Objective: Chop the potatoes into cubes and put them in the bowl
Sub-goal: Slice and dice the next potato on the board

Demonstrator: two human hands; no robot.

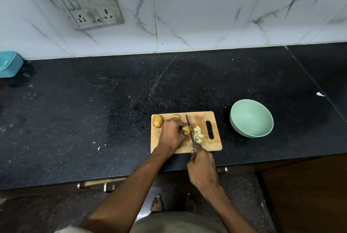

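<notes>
A wooden cutting board (204, 118) lies on the black counter. My left hand (171, 135) holds a partly cut potato (185, 129) down on the board, fingers curled over it. My right hand (201, 167) grips the handle of a knife (190, 129), whose blade stands against the potato's cut face. A small heap of pale potato cubes (198, 136) lies just right of the blade. Two whole potatoes sit at the board's far left: one (157, 121) in full view, the other (176, 116) partly hidden behind my left hand. A mint-green bowl (251, 118) stands empty to the right of the board.
The black granite counter (112, 110) runs to a tiled wall with a socket plate (88, 7). A blue container (9, 63) sits at the far left edge. Drawer handles (109, 187) show below the counter's front edge. A small white scrap (320, 94) lies at the right.
</notes>
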